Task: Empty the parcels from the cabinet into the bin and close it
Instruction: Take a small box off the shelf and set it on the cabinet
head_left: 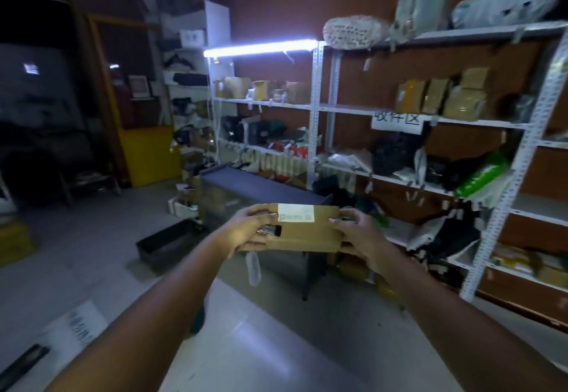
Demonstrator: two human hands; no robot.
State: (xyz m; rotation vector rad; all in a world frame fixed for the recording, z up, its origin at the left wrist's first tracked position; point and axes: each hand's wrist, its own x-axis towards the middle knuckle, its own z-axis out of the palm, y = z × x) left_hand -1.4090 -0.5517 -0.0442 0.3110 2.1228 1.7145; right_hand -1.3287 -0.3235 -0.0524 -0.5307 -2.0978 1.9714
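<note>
A brown cardboard parcel (304, 230) with a white label on top is held in front of me at chest height. My left hand (249, 232) grips its left end, and a small dark object with a metal band sits against its fingers. My right hand (356, 232) grips the right end. Behind the parcel stands a low dark cabinet (258, 186) with a flat top. A dark open tray-like bin (167, 242) lies on the floor to the cabinet's left. A clear plastic strip hangs below the parcel.
White metal shelving (316, 106) full of parcels and bags runs along the back wall and the right side. A bright light tube (261, 47) glows at the top of the shelving. A yellow panel (147, 152) stands at the left. Papers lie on the pale floor at lower left.
</note>
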